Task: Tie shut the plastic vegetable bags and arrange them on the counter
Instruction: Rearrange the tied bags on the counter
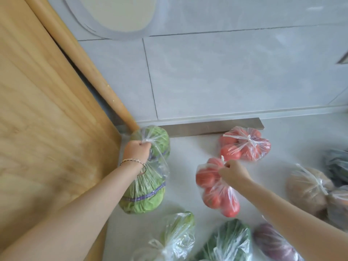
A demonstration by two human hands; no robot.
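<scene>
- My left hand [136, 150] is fisted round the gathered neck of the far cabbage bag [154, 138]. That bag sits on the counter [190, 151] just off the left end of the metal strip [216, 127] at the foot of the wall.
- The near cabbage bag [143, 198] lies further out from the strip's left end, under my left wrist. I cannot tell whether its neck is knotted.
- My right hand [233, 171] pinches the twisted white top of the near tomato bag [216, 193], out in front of the strip's middle. I cannot tell if the bag is lifted or resting.
- The far tomato bag [246, 145] is already knotted and rests just in front of the strip's right end.
- I judge the step in hand to be arranging: lining both held bags up against the strip.
- To do it well, I would carry each bag by its neck, never by the thin film. I would lower it until the produce bears its own weight, then let go, so nothing rolls.
- I would set the near tomato bag beside the far one, not on it, since tomatoes bruise.
- Before opening my left fist I would check that the neck is truly tied, because loose film would spring apart.
- Waiting furthest from the strip are a leafy bag [178, 230], a dark green bag [229, 242] and a purple bag [273, 243].
</scene>
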